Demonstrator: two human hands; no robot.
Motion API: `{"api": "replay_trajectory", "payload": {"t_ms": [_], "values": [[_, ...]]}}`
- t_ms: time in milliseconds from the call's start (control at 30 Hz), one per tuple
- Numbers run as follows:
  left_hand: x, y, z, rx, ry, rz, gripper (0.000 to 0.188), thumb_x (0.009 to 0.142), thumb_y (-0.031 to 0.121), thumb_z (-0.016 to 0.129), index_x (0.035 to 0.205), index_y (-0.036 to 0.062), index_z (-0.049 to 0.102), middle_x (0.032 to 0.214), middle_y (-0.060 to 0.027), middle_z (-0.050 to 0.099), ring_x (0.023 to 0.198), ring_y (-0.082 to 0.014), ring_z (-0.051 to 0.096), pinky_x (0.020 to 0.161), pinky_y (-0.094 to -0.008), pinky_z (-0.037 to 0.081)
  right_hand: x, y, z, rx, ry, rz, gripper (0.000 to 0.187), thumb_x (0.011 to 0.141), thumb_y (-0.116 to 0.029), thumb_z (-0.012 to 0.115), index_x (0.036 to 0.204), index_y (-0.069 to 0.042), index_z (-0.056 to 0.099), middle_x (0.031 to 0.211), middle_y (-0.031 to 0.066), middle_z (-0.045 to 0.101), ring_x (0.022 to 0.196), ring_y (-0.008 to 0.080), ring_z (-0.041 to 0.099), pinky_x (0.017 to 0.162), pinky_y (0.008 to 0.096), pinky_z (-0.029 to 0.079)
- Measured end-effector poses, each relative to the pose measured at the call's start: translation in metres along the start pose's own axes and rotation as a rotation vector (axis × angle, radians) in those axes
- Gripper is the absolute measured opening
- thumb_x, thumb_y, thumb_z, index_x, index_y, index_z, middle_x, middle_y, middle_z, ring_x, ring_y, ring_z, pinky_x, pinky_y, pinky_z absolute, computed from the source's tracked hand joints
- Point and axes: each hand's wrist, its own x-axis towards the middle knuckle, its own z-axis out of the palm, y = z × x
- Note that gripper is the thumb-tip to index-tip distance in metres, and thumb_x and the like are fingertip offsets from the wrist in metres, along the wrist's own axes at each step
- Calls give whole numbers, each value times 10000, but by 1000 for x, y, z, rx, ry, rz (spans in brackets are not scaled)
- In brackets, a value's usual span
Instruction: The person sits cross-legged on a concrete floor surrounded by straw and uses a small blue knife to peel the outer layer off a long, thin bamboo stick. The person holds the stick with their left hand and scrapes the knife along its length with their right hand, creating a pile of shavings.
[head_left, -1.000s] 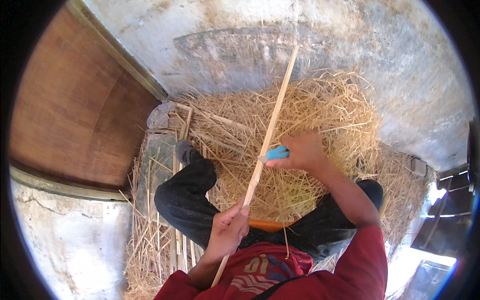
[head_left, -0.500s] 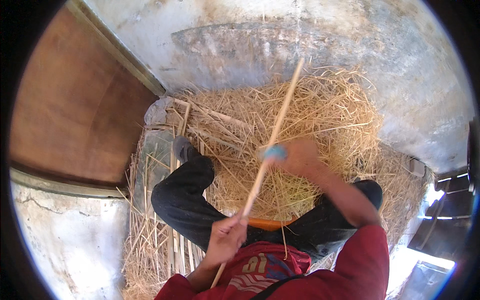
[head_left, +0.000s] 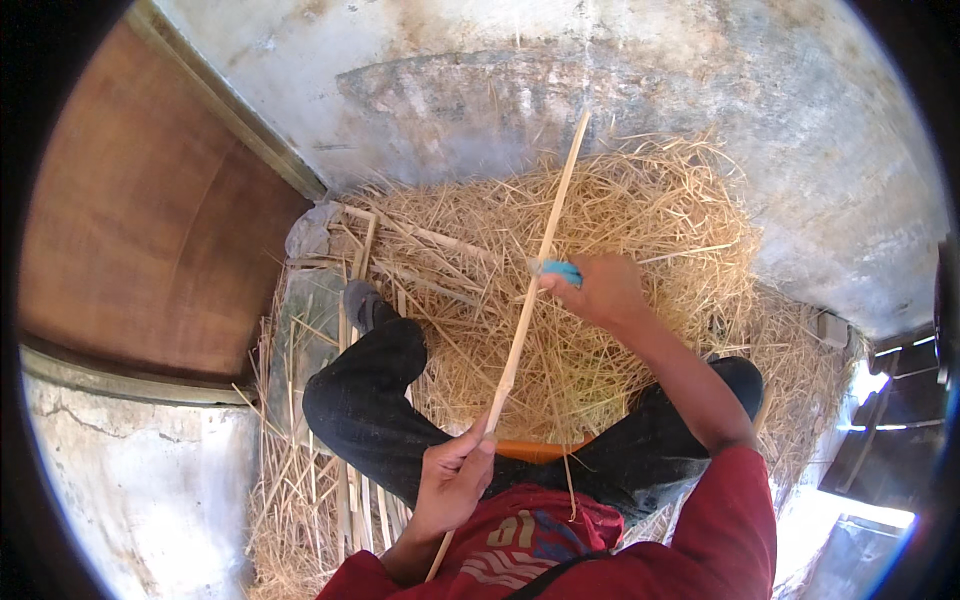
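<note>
A long pale bamboo strip point(head_left: 530, 310) slants from my lap up toward the wall, with a node partway along it. Its lower part is in my left hand point(head_left: 455, 480), fingers closed around it just above my lap. Farther up, my right hand point(head_left: 605, 288) is closed on what looks like a knife point(head_left: 560, 271) with a light-blue handle. The pale, blade-like end of the knife rests against the strip; my fingers hide the rest. Below the strip's lower end, the red shirt covers my lap.
Loose straw and shavings point(head_left: 660, 215) are heaped between my bent legs and the stained wall point(head_left: 690, 90). Several cut strips point(head_left: 365, 515) lie by my left leg. A brown panel point(head_left: 160, 220) stands at left. Something orange point(head_left: 545, 450) shows between my thighs.
My right hand and the blue-handled knife have moved slightly up along the strip. The strip's far end has swung a little left. My left hand stays nearly in place.
</note>
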Motion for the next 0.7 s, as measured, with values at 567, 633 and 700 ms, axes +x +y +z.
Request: {"api": "replay_trajectory", "payload": {"t_ms": [567, 633, 700], "values": [[-17, 6, 1, 122, -23, 15, 385, 959, 89, 496, 1337, 23, 460, 658, 83, 444, 560, 5, 366, 490, -165, 310, 21, 37, 0, -94, 206, -327, 701, 729, -777, 480, 615, -96, 598, 450, 42, 491, 408, 242, 535, 420, 380, 431], [-30, 8, -4, 183, -49, -44, 386, 958, 81, 492, 1337, 17, 457, 677, 86, 450, 591, 8, 372, 515, -159, 315, 40, 54, 0, 51, 140, 177, 702, 766, -765, 446, 675, -97, 643, 470, 36, 499, 416, 211, 520, 420, 373, 427], [-43, 15, -1, 227, -91, -111, 388, 957, 75, 492, 1338, 12, 452, 694, 86, 451, 621, 9, 375, 541, -153, 319, 49, 128, -25, -180, 184, 354, 709, 799, -755, 409, 772, -104, 688, 518, 53, 528, 478, 190, 544, 463, 373, 448]]}}
